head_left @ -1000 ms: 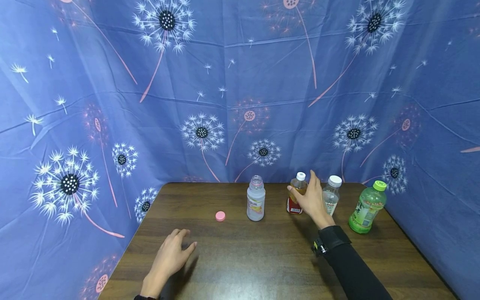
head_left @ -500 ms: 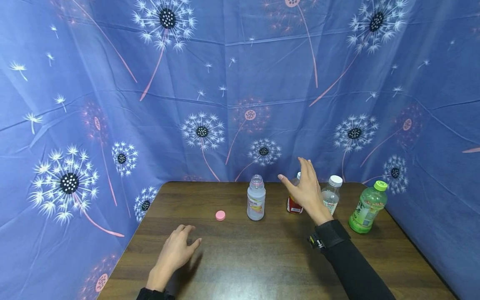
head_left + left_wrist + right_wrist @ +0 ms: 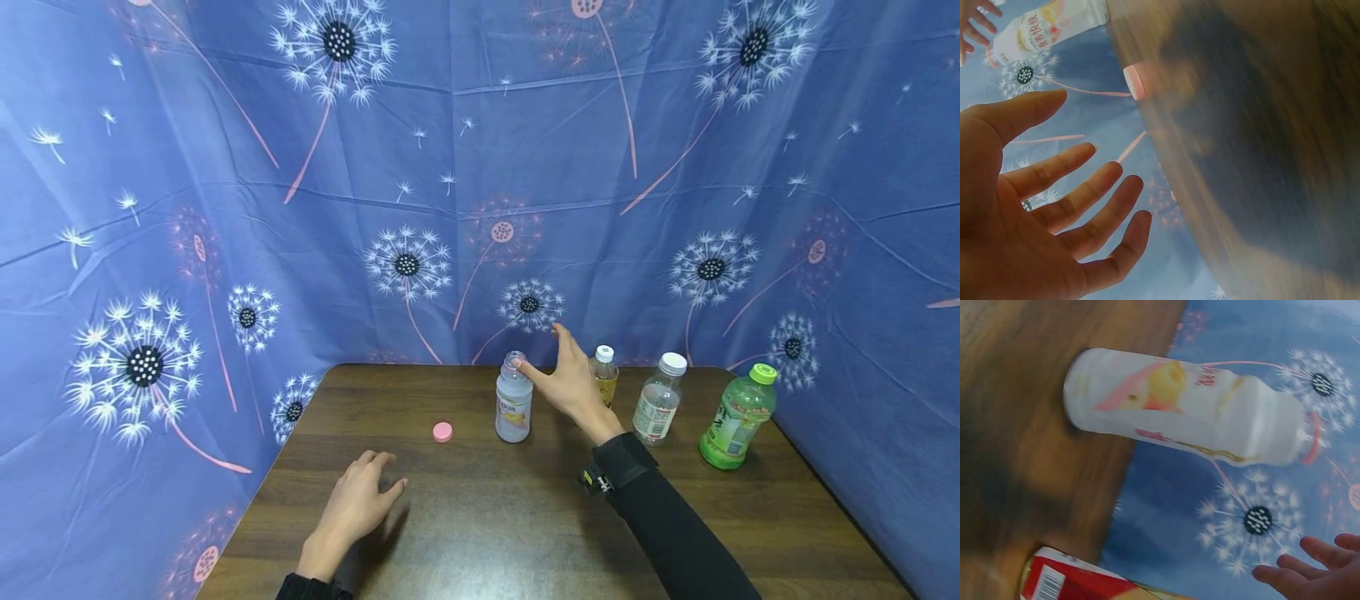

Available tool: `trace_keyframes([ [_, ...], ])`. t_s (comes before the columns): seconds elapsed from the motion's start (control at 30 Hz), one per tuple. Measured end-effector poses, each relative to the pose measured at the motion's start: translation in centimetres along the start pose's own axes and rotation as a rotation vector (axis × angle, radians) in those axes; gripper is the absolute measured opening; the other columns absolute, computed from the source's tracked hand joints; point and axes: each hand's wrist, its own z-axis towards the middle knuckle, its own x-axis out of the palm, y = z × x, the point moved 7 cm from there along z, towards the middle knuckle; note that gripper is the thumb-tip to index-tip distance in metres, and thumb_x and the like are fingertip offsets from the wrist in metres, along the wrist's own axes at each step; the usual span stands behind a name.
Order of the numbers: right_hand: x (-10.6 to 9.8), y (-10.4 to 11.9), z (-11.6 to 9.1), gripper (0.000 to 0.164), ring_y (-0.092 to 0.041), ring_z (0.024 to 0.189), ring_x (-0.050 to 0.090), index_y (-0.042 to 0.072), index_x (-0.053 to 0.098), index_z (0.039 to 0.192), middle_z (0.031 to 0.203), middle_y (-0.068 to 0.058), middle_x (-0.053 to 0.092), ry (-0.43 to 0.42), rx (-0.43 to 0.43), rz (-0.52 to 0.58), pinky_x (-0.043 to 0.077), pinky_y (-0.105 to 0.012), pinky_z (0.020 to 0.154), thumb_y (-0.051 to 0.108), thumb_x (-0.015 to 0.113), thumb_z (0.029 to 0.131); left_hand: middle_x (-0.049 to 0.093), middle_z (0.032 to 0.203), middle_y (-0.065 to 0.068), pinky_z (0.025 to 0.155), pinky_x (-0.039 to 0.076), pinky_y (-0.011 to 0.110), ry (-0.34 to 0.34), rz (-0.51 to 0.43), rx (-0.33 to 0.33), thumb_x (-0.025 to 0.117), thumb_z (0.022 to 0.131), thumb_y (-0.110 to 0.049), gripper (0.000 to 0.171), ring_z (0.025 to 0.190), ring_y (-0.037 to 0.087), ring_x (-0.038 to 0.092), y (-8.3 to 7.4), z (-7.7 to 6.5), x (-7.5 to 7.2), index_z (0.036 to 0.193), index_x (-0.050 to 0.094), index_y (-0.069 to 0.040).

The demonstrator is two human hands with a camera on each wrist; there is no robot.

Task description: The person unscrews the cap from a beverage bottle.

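An uncapped whitish drink bottle [image 3: 513, 408] with a fruit label stands upright near the back of the table. Its mouth has a pink ring. My right hand [image 3: 566, 383], fingers spread, is just right of its neck and holds nothing; whether the thumb touches the bottle I cannot tell. In the right wrist view the fingertips [image 3: 1300, 569] are apart from the bottle [image 3: 1179, 409]. A pink cap [image 3: 442, 432] lies on the table left of the bottle. Nearer the front, my left hand [image 3: 352, 504] hovers with loosely bent fingers, holding nothing. The cap [image 3: 1135, 82] is beyond its fingers in the left wrist view.
Behind my right hand stands a white-capped bottle [image 3: 604, 379] with amber contents, partly hidden. To its right are a clear bottle [image 3: 657, 404] with a white cap and a green bottle [image 3: 738, 417]. A blue dandelion-print cloth [image 3: 465, 167] hangs along the table's [image 3: 480, 517] back and sides.
My right hand has moved left, from in front of the amber bottle to beside the uncapped bottle's neck. My left hand has shifted slightly right. The bottles and the cap stay put.
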Motion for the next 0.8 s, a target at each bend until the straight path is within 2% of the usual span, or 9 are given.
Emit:
trace_keyframes([
  [0.4,5.7,-2.7,-1.2,0.121,-0.042,0.139,0.047,0.02,0.024,0.158,0.151,-0.017,0.049,0.205,0.175,0.089,0.048,-0.06,0.103,0.076,0.079,0.067,0.065,0.124,0.014,0.092,0.054,0.055,-0.012,0.013,0.002,0.077,0.089,-0.033,0.045,0.11,0.035,0.066,0.3,-0.1,-0.2,0.125,0.067,-0.009],
  [0.5,6.7,-3.1,-1.5,0.121,-0.042,0.138,0.048,0.021,0.024,0.158,0.15,-0.018,0.05,0.23,0.177,0.106,0.05,-0.059,0.101,0.075,0.08,0.066,0.066,0.123,0.014,0.091,0.055,0.055,-0.012,0.008,0.0,0.077,0.089,-0.033,0.045,0.108,0.034,0.067,0.3,-0.2,-0.3,0.125,0.067,-0.008],
  [0.67,7.7,-3.5,-1.9,0.116,-0.038,0.126,0.059,0.02,0.031,0.154,0.138,-0.017,0.059,0.232,0.155,0.12,0.055,-0.054,0.094,0.073,0.082,0.065,0.066,0.12,0.013,0.088,0.056,0.053,-0.012,-0.008,-0.003,0.078,0.088,-0.032,0.044,0.105,0.032,0.067,0.3,-0.5,-0.5,0.124,0.068,-0.007],
  [0.8,8.0,-3.7,-2.0,0.102,-0.033,0.115,0.066,0.019,0.037,0.149,0.129,-0.012,0.065,0.221,0.132,0.135,0.057,-0.05,0.089,0.06,0.087,0.07,0.066,0.119,0.012,0.088,0.056,0.053,-0.011,-0.019,-0.008,0.078,0.089,-0.032,0.044,0.105,0.032,0.067,0.3,-0.6,-0.5,0.124,0.068,-0.008],
])
